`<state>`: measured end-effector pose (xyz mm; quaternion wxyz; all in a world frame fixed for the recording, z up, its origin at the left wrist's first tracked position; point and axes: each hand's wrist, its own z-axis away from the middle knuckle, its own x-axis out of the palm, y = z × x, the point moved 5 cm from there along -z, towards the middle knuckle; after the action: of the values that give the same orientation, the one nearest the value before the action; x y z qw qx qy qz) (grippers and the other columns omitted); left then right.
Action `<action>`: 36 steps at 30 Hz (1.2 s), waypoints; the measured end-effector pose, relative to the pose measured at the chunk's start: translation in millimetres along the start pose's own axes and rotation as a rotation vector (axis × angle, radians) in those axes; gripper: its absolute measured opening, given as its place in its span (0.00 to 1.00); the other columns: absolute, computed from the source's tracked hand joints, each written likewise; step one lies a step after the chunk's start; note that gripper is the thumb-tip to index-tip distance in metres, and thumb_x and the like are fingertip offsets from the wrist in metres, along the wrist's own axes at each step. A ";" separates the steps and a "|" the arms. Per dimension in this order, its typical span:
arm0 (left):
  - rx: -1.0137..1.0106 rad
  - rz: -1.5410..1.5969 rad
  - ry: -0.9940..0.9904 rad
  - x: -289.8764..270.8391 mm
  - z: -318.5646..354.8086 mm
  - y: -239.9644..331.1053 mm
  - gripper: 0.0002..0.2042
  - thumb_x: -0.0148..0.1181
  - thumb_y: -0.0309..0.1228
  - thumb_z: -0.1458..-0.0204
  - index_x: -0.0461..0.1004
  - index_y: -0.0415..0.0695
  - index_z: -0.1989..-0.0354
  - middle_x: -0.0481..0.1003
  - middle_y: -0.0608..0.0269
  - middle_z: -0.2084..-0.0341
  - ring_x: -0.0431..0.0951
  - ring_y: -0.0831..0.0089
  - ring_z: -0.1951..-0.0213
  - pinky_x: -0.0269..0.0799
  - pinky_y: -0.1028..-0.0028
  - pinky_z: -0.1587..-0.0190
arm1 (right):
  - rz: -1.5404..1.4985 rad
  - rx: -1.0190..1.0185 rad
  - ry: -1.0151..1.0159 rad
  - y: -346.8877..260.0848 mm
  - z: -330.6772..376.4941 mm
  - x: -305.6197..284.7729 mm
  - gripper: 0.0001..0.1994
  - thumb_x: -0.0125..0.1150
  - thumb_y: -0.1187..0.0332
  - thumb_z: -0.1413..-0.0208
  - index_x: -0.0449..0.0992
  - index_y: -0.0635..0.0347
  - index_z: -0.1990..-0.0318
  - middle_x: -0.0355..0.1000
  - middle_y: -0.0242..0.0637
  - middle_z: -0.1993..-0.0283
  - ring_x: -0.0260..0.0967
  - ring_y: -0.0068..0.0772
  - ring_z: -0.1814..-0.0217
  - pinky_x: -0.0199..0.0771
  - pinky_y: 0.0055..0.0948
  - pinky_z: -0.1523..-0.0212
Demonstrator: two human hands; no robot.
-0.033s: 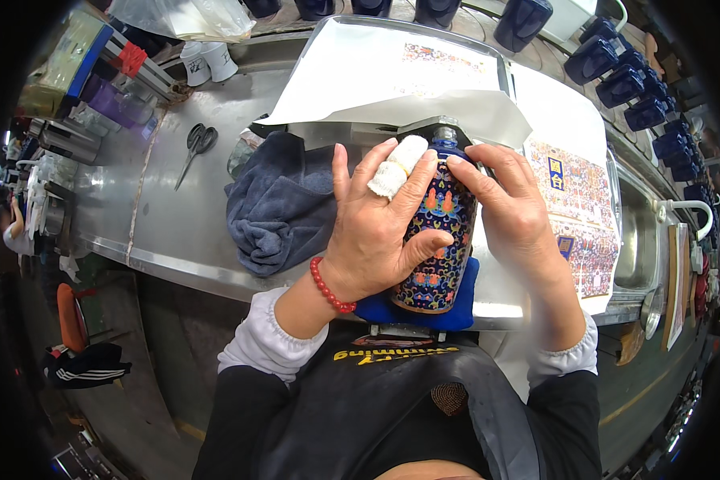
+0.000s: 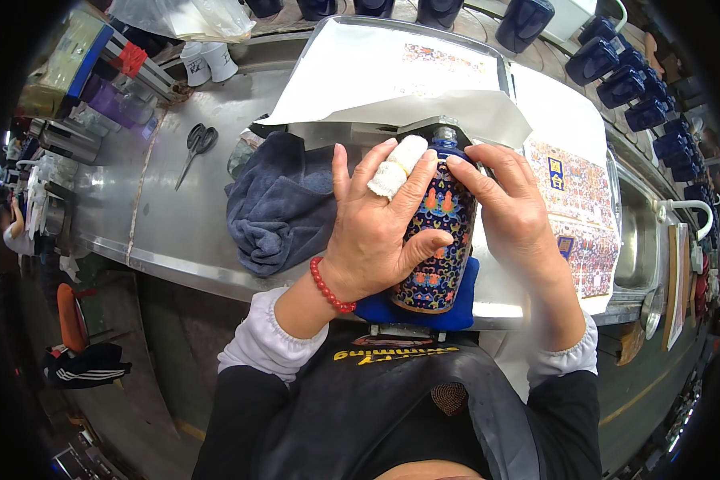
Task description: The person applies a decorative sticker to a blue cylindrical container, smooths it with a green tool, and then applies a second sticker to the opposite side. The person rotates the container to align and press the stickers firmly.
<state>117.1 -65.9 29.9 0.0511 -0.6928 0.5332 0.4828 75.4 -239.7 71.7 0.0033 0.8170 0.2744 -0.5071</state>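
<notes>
A dark blue bottle (image 2: 436, 264), covered in a colourful floral pattern, leans back on a bright blue cloth (image 2: 464, 300) at the table's front edge; its neck points away from me. My left hand (image 2: 376, 220) rests against its left side with fingers stretched and spread, index fingertip at the shoulder, thumb across the front. A white wrap (image 2: 400, 166) with a yellow band covers the middle finger. On the right shoulder, my right hand (image 2: 512, 204) grips the bottle with its fingertips just below the neck. A crumpled grey-blue towel (image 2: 280, 204) lies beside my left hand.
Patterned decal sheets (image 2: 572, 188) lie to the right, and a white sheet (image 2: 360, 72) covers a metal tray behind the bottle. Black scissors (image 2: 196, 148) are on the steel table at left. Several dark blue bottles (image 2: 592, 60) line the back right, above a sink (image 2: 638, 232).
</notes>
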 end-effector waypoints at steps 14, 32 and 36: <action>0.070 0.127 -0.285 -23.3 18.8 43.9 0.56 0.69 0.62 0.55 0.52 0.40 0.24 0.58 0.45 0.29 0.50 0.39 0.28 0.34 0.32 0.30 | -0.169 0.184 0.211 27.2 18.7 -9.3 0.14 0.65 0.80 0.43 0.72 0.66 0.51 0.77 0.46 0.62 0.79 0.42 0.65 0.79 0.36 0.63; 0.085 -0.041 -0.030 0.7 59.3 40.2 0.59 0.73 0.63 0.59 0.54 0.29 0.29 0.73 0.40 0.43 0.73 0.40 0.39 0.34 0.36 0.26 | -0.027 0.025 0.271 46.6 -37.8 -18.2 0.08 0.67 0.71 0.42 0.80 0.61 0.56 0.75 0.38 0.67 0.76 0.40 0.66 0.75 0.35 0.64; 0.020 0.140 -0.108 2.2 66.3 31.6 0.60 0.73 0.61 0.57 0.49 0.30 0.26 0.65 0.38 0.34 0.63 0.38 0.33 0.32 0.35 0.27 | -0.031 -0.184 0.173 -3.3 -19.9 -27.0 0.09 0.68 0.70 0.52 0.79 0.51 0.61 0.65 0.32 0.68 0.69 0.37 0.65 0.68 0.36 0.58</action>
<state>51.4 -42.0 7.3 0.0526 -0.6262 0.5817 0.5164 81.3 -243.3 104.7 0.0467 0.8495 0.3317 -0.4075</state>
